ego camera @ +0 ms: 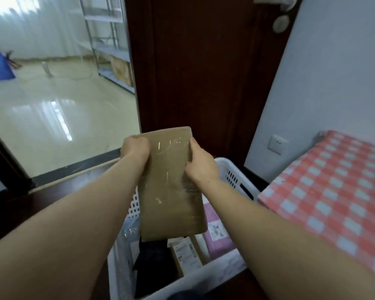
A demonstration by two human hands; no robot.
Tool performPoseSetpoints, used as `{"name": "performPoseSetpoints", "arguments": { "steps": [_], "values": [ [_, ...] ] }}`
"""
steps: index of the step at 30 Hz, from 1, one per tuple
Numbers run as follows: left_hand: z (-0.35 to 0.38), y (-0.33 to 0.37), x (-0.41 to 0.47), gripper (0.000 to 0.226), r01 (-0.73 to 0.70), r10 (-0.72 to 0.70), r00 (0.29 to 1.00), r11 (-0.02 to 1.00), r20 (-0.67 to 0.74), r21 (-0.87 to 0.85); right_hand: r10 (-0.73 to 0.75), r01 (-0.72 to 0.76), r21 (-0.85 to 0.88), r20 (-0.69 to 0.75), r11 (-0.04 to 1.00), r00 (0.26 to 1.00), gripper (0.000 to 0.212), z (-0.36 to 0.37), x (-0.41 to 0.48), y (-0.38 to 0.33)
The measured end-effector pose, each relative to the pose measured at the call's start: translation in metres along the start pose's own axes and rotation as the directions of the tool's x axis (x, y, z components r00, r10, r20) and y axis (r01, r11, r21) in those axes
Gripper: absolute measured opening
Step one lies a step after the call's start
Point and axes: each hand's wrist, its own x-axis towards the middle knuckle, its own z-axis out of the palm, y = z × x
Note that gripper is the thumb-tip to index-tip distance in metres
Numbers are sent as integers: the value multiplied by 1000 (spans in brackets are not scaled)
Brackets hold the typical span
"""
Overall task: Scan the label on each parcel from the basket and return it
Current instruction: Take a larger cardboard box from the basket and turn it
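A flat brown cardboard parcel (171, 187), wrapped in clear tape, is held upright above the white plastic basket (234, 172). My left hand (134, 147) grips its upper left edge. My right hand (200, 163) grips its right edge, a little lower. The face turned to me shows no label. Inside the basket lie a pink parcel (217, 232), a small box with a white label (186, 254), a dark parcel (152, 260) and a clear plastic bag (128, 230). No scanner is in view.
A table with a red and white checked cloth (325, 202) stands to the right of the basket. A dark wooden door (195, 72) is straight ahead. Beyond the doorway on the left are a shiny pale floor (59, 109) and metal shelving (108, 40).
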Motion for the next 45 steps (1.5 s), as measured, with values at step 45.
{"name": "performPoseSetpoints", "arguments": {
  "steps": [45],
  "values": [
    [170, 50, -389, 51, -542, 183, 573, 816, 799, 201, 739, -471, 752, -33, 461, 673, 50, -264, -269, 229]
  ]
}}
